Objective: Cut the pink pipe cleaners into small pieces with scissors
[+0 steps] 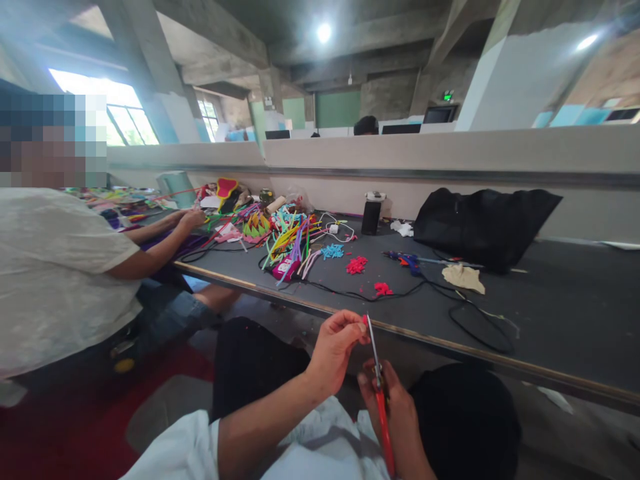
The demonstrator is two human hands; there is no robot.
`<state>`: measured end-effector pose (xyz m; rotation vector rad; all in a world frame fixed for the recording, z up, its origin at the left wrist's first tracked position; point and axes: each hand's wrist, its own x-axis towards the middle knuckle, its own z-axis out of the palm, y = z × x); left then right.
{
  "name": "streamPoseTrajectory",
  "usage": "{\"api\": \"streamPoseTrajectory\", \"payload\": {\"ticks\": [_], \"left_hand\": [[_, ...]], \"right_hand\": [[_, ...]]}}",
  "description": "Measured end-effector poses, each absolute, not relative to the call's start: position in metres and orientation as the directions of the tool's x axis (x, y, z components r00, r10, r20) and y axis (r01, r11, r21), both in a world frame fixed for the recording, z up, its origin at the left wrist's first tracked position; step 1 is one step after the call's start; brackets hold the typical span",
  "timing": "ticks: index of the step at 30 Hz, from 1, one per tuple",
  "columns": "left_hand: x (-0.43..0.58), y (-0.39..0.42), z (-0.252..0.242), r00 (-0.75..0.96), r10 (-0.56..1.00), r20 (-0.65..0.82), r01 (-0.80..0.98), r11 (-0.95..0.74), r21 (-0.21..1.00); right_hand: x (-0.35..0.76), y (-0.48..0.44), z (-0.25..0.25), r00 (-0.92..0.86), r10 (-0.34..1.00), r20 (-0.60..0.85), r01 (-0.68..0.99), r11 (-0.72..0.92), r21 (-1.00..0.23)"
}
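The left grip (336, 350) is squeezed tight on a tiny red piece (365, 320), with its thumb and fingertips pinched together. The piece sits right at the tip of that grip, by the blade of the scissors. The right grip (397, 397) is below and to the right, wrapped around the long scissors with red handles and silver blades (383, 420). The blades point up and away from it; it is hard to tell how far apart they are.

Ahead of the left grip is the dark grey, flat worktop (555, 300). A little heap of red bits (383, 289) is nearest, then a bigger heap of red bits (357, 265), then a heap of bright blue bits (332, 251). Farther left of the left grip is a messy bunch of colourful, thin sticks (295, 233). Ahead and right of the right grip are a blue glue gun (411, 263), a crumpled cream scrap (464, 277) and a big black bag (480, 227). Far left of the left grip, another person (60, 267) sits with both hands close together.
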<state>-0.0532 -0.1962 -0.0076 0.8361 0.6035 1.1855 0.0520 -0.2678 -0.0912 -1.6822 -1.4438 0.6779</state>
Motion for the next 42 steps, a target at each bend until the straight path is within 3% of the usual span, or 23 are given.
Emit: {"api": "streamPoseTrajectory", "payload": {"ticks": [30, 42], "left_hand": [[-0.054, -0.198, -0.008, 0.227, 0.974, 0.027, -0.459, 0.082, 0.884], [-0.055, -0.195, -0.005, 0.207, 0.978, 0.012, -0.526, 0.101, 0.845]], "right_hand": [[0.056, -0.270, -0.100, 0.239, 0.957, 0.167, 0.691, -0.047, -0.722], [0.057, -0.270, -0.090, 0.258, 0.959, 0.118, 0.615, -0.069, -0.785]]}}
